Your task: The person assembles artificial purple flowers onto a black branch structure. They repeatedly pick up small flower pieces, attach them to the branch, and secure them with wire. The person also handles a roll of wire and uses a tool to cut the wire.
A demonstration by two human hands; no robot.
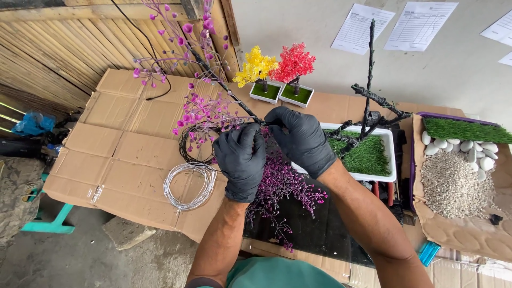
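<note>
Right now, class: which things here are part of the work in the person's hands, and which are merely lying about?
In use:
left hand
right hand
purple-flowered branch
loose purple sprigs

Lying about:
silver wire coil
yellow mini tree
red mini tree
white pebbles
gravel
papers on the wall

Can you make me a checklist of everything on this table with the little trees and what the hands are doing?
Surface: flattened cardboard over a table, a dark mat under the hands.
Job's things: a dark branch with purple blossoms, held by both hands; loose purple sprigs below.
Clutter: silver wire coil, dark wire coil, yellow mini tree, red mini tree, bare black tree in a white grass tray, white pebbles, gravel.
Hands: left hand and right hand, black-gloved, closed on the branch.
Cables: a thin black cable on the bamboo.
Surroundings: bamboo screen, paper sheets on the wall.
</note>
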